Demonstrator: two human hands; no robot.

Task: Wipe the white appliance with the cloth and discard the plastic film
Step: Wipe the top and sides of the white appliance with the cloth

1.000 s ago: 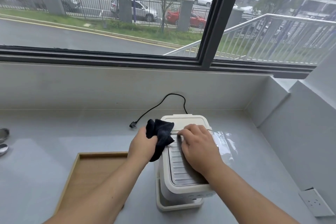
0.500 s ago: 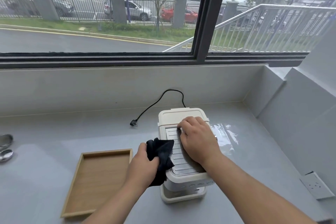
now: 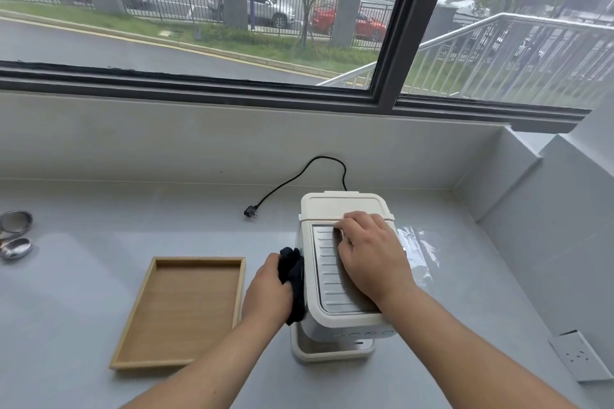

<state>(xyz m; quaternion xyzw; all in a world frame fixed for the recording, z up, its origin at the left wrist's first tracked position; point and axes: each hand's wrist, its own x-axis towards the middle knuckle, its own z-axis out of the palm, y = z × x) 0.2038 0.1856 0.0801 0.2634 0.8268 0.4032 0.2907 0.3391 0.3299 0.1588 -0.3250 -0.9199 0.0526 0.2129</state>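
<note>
Left hand (image 3: 265, 290) grips a dark cloth (image 3: 293, 279) against the left side of the white appliance (image 3: 327, 279) on the grey tabletop (image 3: 83, 292). The right hand (image 3: 368, 256) rests on the appliance's ridged top with its fingers bent; whether they pinch anything cannot be told. Clear plastic film (image 3: 415, 252) lies just right of the appliance, and a wooden tray (image 3: 179, 309) lies to its left.

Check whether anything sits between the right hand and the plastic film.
Nothing visible does. The right hand rests on top of the white appliance, and the plastic film lies uncovered on the counter just to the appliance's right.
</note>
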